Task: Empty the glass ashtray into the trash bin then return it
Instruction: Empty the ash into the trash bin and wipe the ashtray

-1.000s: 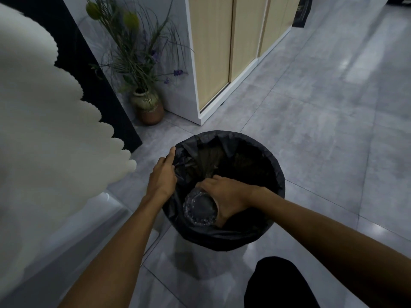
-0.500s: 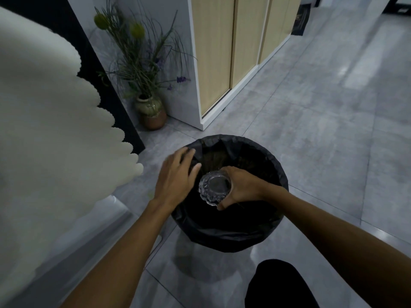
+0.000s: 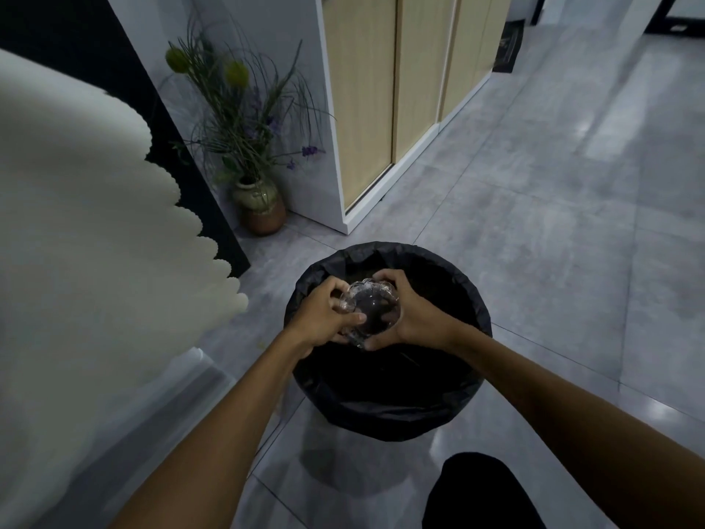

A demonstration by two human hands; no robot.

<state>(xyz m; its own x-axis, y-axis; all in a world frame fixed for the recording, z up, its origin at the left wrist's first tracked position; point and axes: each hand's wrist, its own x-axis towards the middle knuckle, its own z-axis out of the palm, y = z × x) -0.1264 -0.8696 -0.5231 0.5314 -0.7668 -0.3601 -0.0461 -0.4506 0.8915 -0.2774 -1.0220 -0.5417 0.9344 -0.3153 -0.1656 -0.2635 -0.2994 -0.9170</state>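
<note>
The clear glass ashtray (image 3: 369, 311) hangs over the mouth of the round trash bin (image 3: 389, 406), which is lined with a black bag. Both hands hold it. My left hand (image 3: 320, 318) grips its left rim, thumb across the front. My right hand (image 3: 410, 315) wraps its right side, fingers curled over the top edge. The ashtray's hollow looks dark; I cannot tell whether anything lies in it. The bin's inside is too dark to make out.
A potted plant in a ceramic vase (image 3: 259, 204) stands on the grey tile floor behind the bin on the left. A white cabinet with wooden doors (image 3: 362, 108) rises behind. A white scalloped cloth (image 3: 84, 231) fills the left side. My dark knee (image 3: 480, 494) shows below.
The ashtray has come up from deep inside the bin to above its mouth. My left hand left the bin's rim and took hold of the ashtray beside my right hand.
</note>
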